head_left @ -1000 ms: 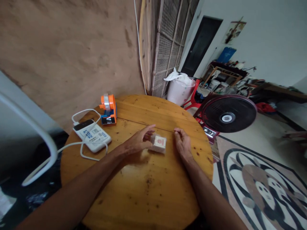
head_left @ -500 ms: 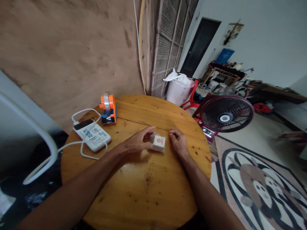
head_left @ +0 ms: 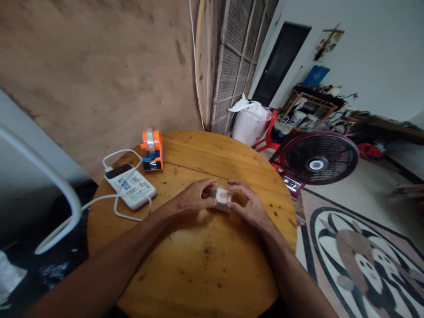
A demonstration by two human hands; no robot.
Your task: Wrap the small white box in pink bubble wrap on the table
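A small whitish box with a red mark (head_left: 222,197), in what looks like clear wrapping, sits on the round wooden table (head_left: 205,269) between my hands. My left hand (head_left: 196,195) curves round its left side, thumb and fingertips against it. From the right, my right hand (head_left: 248,203) meets the box with its thumb at the near corner and its fingers at the far corner, leaving a gap inside the curled palm. Both hands hold the box at its sides.
An orange and blue tape dispenser (head_left: 153,150) stands at the table's back left. Beside it lies a white power bank (head_left: 132,187) with a looping white cable. A dark red fan (head_left: 316,161), a red chair (head_left: 272,132) and a white sack (head_left: 251,126) stand beyond the table.
My right hand has moved left to the box and its fingers have opened from a pinch to grasp the box's right side. The view has shifted slightly.
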